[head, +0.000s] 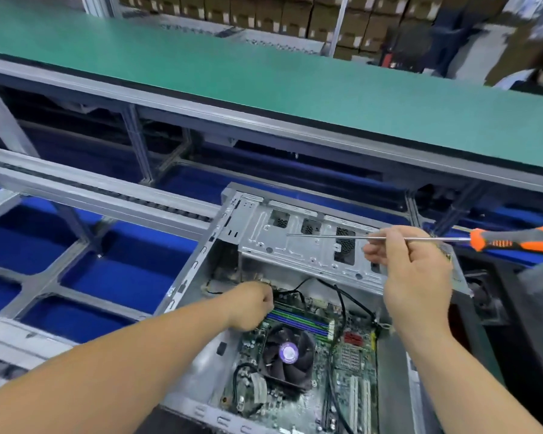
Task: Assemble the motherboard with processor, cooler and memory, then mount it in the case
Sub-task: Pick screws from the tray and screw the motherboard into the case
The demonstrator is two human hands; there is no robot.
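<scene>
While left hand (pixel 252 305) curls inside case (pixel 198 261), right hand (pixel 411 270) pinches screwdriver (pixel 420 238) shaft

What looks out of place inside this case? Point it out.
Nothing looks damaged or spilled. The motherboard lies flat in the case, its cooler fan square. Only the black cables trail loosely across the board, not tied down.

A green-topped workbench (pixel 264 76) runs above blue trays (pixel 119 277); stacked cardboard boxes (pixel 264 14) stand behind.
</scene>
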